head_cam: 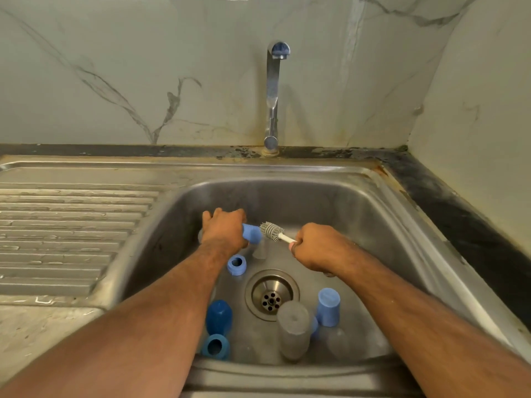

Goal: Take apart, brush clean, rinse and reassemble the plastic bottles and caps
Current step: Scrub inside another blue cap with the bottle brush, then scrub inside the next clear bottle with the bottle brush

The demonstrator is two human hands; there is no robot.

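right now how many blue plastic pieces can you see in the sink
5: one gripped in the left hand, a ring left of the drain, a dark cap and ring near left, a light cap near right. Arms may hide others.

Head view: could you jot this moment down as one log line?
left hand grips light blue cap | right hand holds brush at cap mouth | other parts lie in sink | tap dry

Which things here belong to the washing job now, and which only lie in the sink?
In use: light blue cap in left hand; bottle brush in right hand.

Lying about: blue ring, dark blue cap, dark blue ring, clear bottle, light blue cup.
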